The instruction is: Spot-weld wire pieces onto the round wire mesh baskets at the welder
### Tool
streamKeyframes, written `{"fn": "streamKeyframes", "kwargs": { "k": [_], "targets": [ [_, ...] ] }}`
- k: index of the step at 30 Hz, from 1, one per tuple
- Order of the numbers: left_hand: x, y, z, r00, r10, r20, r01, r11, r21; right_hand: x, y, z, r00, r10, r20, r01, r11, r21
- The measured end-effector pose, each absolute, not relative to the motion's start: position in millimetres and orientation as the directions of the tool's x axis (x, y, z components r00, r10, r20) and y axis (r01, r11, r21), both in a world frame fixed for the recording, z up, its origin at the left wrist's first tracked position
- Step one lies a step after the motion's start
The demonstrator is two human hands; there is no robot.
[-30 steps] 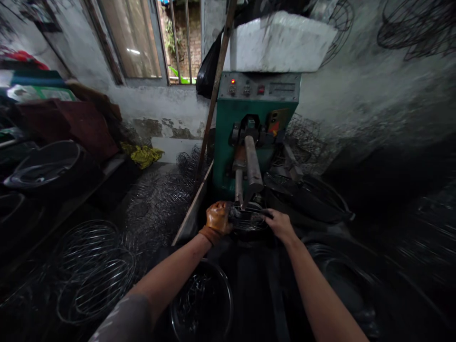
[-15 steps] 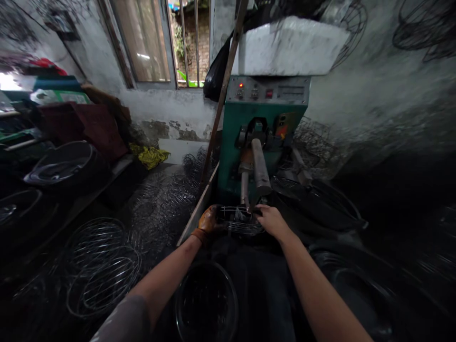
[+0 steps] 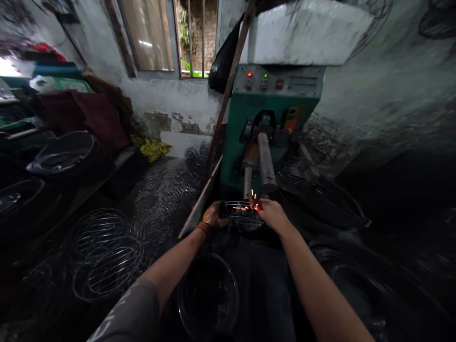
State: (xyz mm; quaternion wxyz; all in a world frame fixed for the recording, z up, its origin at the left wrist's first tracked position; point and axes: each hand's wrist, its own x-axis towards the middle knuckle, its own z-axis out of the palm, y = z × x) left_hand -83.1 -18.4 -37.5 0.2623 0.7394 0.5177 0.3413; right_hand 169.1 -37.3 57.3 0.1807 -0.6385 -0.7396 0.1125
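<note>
A round wire rack [image 3: 245, 222] is held between both hands at the electrodes of a green spot welding machine [image 3: 233, 128]. My left hand [image 3: 214, 214], in an orange-brown glove, is closed on the rack's left rim. My bare right hand [image 3: 272, 214] is closed at the right side, by the electrode tip; whether it also pinches a small piece there is hidden. Orange sparks [image 3: 253, 202] fly from the contact point beside my right fingers. A thick upper electrode arm [image 3: 266, 164] reaches out above the rack.
Wire grids [image 3: 110, 261] lie at the lower left, beside a heap of wire parts [image 3: 164, 190]. A round basin [image 3: 208, 297] stands in front of me. A wooden board [image 3: 203, 199] leans left of the machine. Dark round containers [image 3: 71, 152] stand further left.
Sparks have appeared at the electrode tip, and a green light now glows on the machine's panel. Both hands keep hold of the rack in nearly the same place. The view has shifted slightly.
</note>
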Motion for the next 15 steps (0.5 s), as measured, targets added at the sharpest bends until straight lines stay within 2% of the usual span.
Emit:
{"fn": "streamKeyframes", "kwargs": {
  "k": [3,5,7,8,10,12,15],
  "targets": [
    [-86.7,-21.9,-28.4,0.278,0.926,0.254,0.602,-0.374,0.706,173.4,-51.3,50.7,-0.081,0.979,0.189,0.735,0.187,-0.651],
    [-91.2,-25.6,-15.2,0.358,0.881,0.309,0.629,-0.472,0.618,180.7,-60.9,42.8,0.013,0.976,0.218,0.518,0.180,-0.836],
    [-93.4,-29.9,1.2,0.442,0.812,0.381,0.626,-0.584,0.518,193.0,-66.0,35.4,0.156,0.967,0.201,0.317,0.144,-0.937],
    [-92.5,-31.9,9.3,0.470,0.782,0.410,0.619,-0.622,0.479,201.0,-66.5,32.7,0.238,0.953,0.190,0.264,0.125,-0.956],
    [-85.7,-35.2,22.4,0.498,0.750,0.436,0.616,-0.659,0.432,219.2,-64.3,29.3,0.385,0.902,0.195,0.283,0.086,-0.955],
    [-74.1,-36.9,29.3,0.517,0.740,0.431,0.621,-0.671,0.406,235.6,-61.5,26.4,0.455,0.859,0.232,0.425,0.020,-0.905],
    [-54.9,-36.8,29.1,0.516,0.759,0.396,0.658,-0.648,0.384,247.0,-61.8,17.2,0.381,0.889,0.255,0.656,-0.066,-0.752]
  ]
}}
